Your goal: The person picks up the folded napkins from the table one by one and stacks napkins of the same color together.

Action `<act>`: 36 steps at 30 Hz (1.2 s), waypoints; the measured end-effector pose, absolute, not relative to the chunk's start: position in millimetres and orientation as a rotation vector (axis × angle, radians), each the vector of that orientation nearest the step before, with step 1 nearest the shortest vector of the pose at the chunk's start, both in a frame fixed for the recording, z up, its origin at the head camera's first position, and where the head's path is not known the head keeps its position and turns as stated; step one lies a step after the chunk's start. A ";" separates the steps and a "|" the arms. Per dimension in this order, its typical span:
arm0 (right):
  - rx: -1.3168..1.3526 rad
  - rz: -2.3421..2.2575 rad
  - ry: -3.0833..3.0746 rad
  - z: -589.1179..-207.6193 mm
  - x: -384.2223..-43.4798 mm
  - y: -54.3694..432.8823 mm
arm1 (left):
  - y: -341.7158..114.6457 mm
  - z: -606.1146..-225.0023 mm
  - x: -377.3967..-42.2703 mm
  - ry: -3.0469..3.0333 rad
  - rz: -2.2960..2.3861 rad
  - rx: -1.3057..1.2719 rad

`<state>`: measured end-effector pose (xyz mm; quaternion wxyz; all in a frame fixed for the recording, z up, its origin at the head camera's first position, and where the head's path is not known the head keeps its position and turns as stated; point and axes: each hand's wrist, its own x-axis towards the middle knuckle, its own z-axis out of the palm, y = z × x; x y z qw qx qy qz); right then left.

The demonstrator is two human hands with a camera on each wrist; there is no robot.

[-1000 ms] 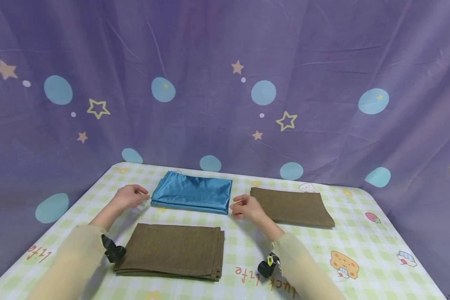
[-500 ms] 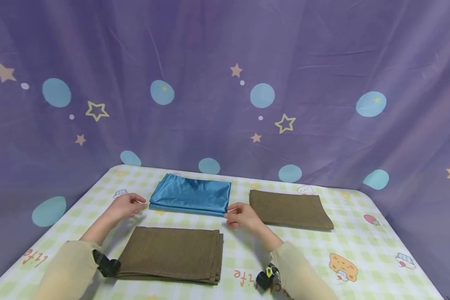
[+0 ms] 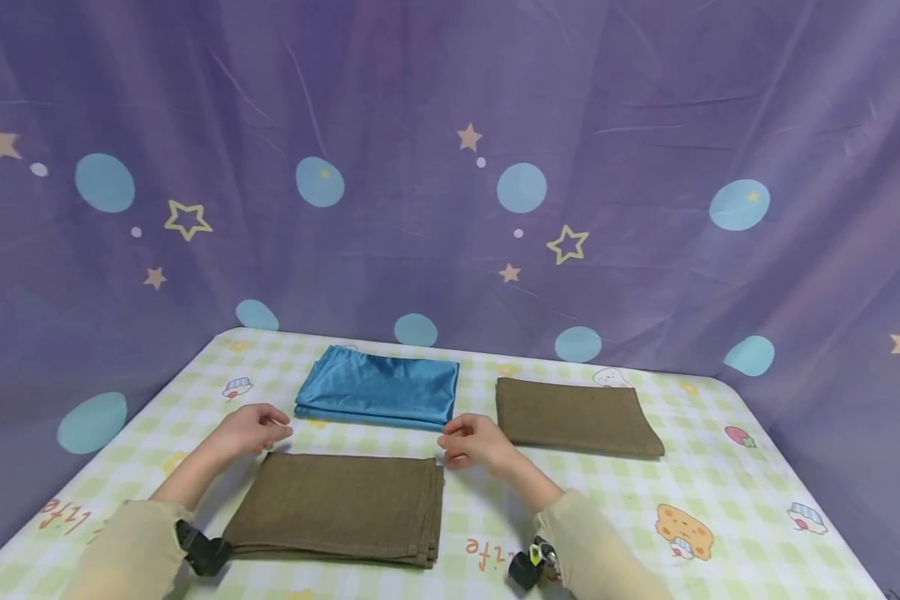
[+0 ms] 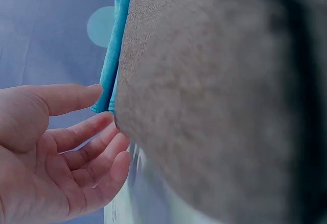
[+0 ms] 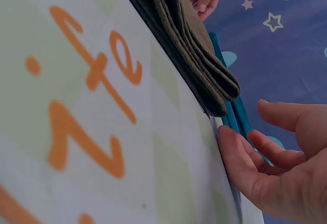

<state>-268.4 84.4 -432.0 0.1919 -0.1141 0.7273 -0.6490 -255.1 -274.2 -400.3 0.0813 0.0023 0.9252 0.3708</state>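
Note:
My left hand (image 3: 249, 430) hovers at the far left corner of a folded brown cloth (image 3: 337, 508) lying nearest me. In the left wrist view its fingers (image 4: 84, 157) are loosely bent, thumb apart, with nothing between them. My right hand (image 3: 480, 444) is just beyond that cloth's far right corner, close to the front right corner of a folded shiny blue cloth (image 3: 378, 387). The right wrist view shows its thumb and fingers (image 5: 237, 157) apart and holding nothing; the little-finger side is low by the tablecloth.
A second folded brown cloth (image 3: 577, 417) lies to the right of the blue one. Everything rests on a table with a green-and-white checked tablecloth (image 3: 727, 467). Behind the table hangs a purple curtain (image 3: 630, 108) with stars and blue dots.
Both hands have drawn back from the sides of the blue cloth toward the near brown cloth, the right one also shifting left. The cloths stay where they were; the head view shifted slightly.

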 end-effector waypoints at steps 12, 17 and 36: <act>-0.392 -1.669 2.111 -427.4 -256.3 76.5 | -279.0 -403.9 -242.1 2.707 1.074 0.006; -0.405 -1.616 2.181 -425.8 -254.1 74.6 | -281.0 -404.0 -235.8 2.685 1.071 0.012; -0.443 -1.378 2.413 -422.8 -252.2 71.0 | -281.8 -397.5 -225.4 2.688 1.001 0.111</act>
